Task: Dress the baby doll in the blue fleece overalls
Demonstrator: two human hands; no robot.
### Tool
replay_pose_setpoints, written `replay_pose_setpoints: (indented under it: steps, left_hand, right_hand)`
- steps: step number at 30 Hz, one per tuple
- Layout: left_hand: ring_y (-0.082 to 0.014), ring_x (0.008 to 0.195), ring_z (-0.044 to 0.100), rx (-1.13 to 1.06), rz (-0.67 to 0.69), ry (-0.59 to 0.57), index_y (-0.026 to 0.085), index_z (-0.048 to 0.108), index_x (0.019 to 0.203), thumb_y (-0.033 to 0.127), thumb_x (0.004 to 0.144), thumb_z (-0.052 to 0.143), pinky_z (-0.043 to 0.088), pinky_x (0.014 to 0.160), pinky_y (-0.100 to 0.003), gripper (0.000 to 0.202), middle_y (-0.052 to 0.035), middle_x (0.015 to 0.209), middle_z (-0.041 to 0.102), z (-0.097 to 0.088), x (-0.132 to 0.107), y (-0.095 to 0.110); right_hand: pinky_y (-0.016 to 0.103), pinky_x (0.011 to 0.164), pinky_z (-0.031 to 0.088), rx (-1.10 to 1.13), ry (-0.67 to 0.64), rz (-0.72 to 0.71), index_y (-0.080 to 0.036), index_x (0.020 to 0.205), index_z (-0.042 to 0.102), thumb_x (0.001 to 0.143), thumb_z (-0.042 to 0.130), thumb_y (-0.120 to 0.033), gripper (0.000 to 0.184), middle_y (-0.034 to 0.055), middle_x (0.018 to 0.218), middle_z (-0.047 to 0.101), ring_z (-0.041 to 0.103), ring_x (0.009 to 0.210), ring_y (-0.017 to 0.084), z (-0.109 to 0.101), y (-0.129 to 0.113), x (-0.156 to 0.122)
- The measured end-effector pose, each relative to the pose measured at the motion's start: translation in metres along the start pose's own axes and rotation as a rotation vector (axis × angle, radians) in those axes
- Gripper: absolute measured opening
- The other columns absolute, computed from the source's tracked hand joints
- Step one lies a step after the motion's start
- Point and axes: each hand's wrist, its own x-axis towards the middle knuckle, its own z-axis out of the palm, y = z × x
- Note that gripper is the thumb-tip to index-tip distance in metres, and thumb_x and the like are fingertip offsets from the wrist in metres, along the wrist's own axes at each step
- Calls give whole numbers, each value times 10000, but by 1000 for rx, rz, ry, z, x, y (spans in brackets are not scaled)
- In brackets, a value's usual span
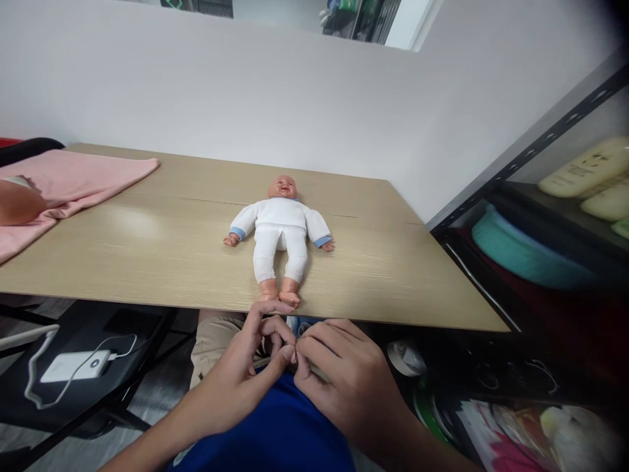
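A baby doll [282, 226] in a white top with blue cuffs and white trousers lies on its back on the table [383, 275], its feet toward me. Just in front of the table edge, over my lap, my left hand [260, 354] and my right hand [339, 367] meet at the fingertips. On the left hand the thumb and middle finger are pinched together while the index finger arches forward near the doll's feet. The right fingers are curled in against the thumb. Whatever lies between the fingertips, if anything, is too small or hidden to tell.
A pink cloth [98, 174] with a skin-coloured rounded object [19, 203] covers the table's left end. On a black chair [122, 387] rests a white power bank [76, 366] with a cable. Shelving at right holds a teal basin [525, 252] and pale bottles [584, 167].
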Motion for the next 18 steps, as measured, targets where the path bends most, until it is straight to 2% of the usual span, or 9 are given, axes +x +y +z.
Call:
replay_pose_setpoints:
  steps: [6,14,18]
  left_hand:
    - [-173,958,587,-9,-26,-5,353,421,1539,434,1174,589,462,767,-286,410,2,1052,648,1,-2,-3]
    - [-166,976,601,-4,33,29,347,445,1510,398,1181,581,488,887,-308,360,6,1051,642,1,3,-7]
    - [-162,1010,611,-53,7,41,354,468,1496,397,1175,600,493,933,-306,350,8,1063,642,-1,3,-8]
  right_hand:
    - [365,819,510,-1,-10,27,-225,875,642,989,616,-36,223,-12,818,646,605,781,194,1,1,-3]
    - [350,789,507,3,8,20,-221,832,617,919,594,0,239,-17,795,635,599,753,177,4,-1,-5]
    - [347,791,514,9,11,50,-217,816,618,900,600,10,243,-16,792,664,624,749,171,4,-1,-5]
